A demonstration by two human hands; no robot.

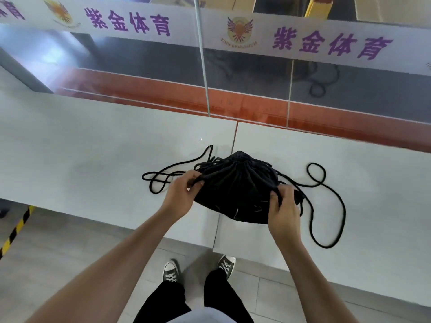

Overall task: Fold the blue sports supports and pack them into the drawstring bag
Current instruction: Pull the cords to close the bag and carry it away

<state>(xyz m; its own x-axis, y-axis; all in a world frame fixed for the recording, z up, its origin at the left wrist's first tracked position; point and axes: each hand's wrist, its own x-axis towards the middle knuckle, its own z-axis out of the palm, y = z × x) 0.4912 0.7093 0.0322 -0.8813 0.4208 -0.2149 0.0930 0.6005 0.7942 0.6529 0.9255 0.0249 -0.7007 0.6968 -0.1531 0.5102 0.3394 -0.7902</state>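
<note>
A black drawstring bag (pixel 235 185) lies on the white counter (pixel 93 148), its mouth gathered into pleats at the far side. My left hand (pixel 180 194) pinches the bag's left edge where the cord comes out. My right hand (pixel 283 210) grips the bag's right edge and cord. Black cords (pixel 335 206) loop loosely over the counter on both sides of the bag. No blue sports supports are visible; the bag's inside is hidden.
A glass partition with a white banner (pixel 326 43) of purple characters rises behind the counter, above an orange strip (pixel 256 106). The counter's front edge runs just below the bag. Grey floor tiles, my shoes (pixel 171 272) and yellow-black hazard tape (pixel 16 229) lie below.
</note>
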